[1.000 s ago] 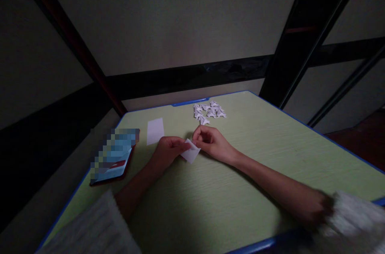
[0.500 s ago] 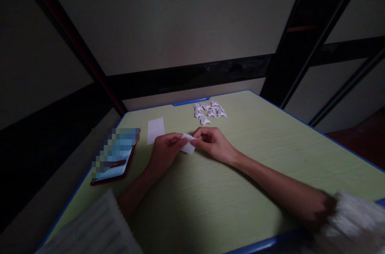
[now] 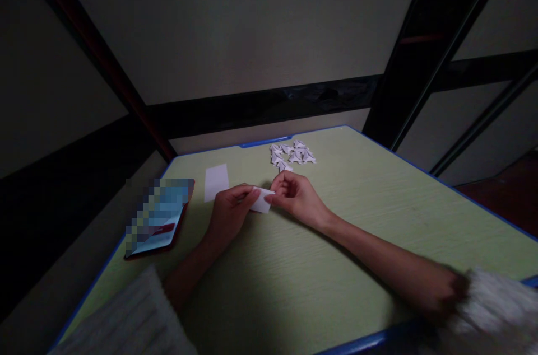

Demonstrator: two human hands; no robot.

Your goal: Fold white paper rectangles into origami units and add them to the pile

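Observation:
A small piece of white paper (image 3: 262,202) is held just above the table between my two hands. My left hand (image 3: 231,208) pinches its left side, thumb on top. At the paper's right corner, my right hand (image 3: 297,196) grips with thumb and curled fingers. Whether the paper has folds on its underside is hidden. Just beyond my hands lies a cluster of several small folded paper pieces (image 3: 296,154), pointed in shape. A flat white paper sheet (image 3: 216,180) rests beyond my left hand.
A phone or tablet (image 3: 162,232) with a lit, partly blurred screen and red edge lies at the left. The pale green table (image 3: 370,192) has a blue rim. Behind it stands a panelled wall or cabinet (image 3: 260,24) with a dark band.
The paper in my hands has tilted and its lower corner has shifted slightly. My right hand has moved up a little, partly over the nearest folded piece. Both hands keep their pinch.

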